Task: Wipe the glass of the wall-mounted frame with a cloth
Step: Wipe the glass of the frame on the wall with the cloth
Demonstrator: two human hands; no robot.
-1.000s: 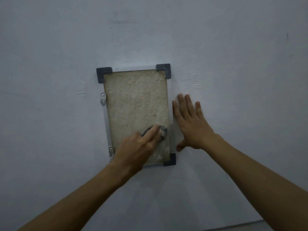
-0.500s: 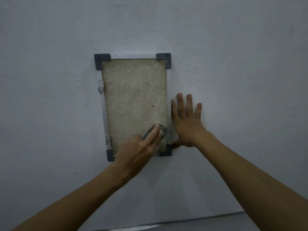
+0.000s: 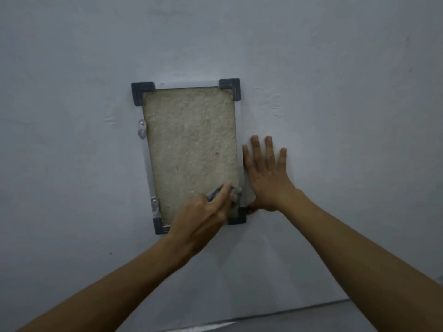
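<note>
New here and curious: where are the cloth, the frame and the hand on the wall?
cloth (image 3: 236, 193): head view, grey bunched edge.
frame (image 3: 229, 85): head view, top right corner bracket.
right hand (image 3: 268, 178): head view, back of hand.

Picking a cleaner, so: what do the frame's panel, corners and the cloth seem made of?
Panel: beige, rough and fibrous, like pressed fibre or cork under clear glazing; no glare confirms glass. Corners: dark grey, matte, moulded, probably plastic. Cloth: grey, bunched, soft fabric, weave unclear.

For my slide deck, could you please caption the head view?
Left hand presses a grey cloth on the frame glass; right hand lies flat on the wall.
</note>
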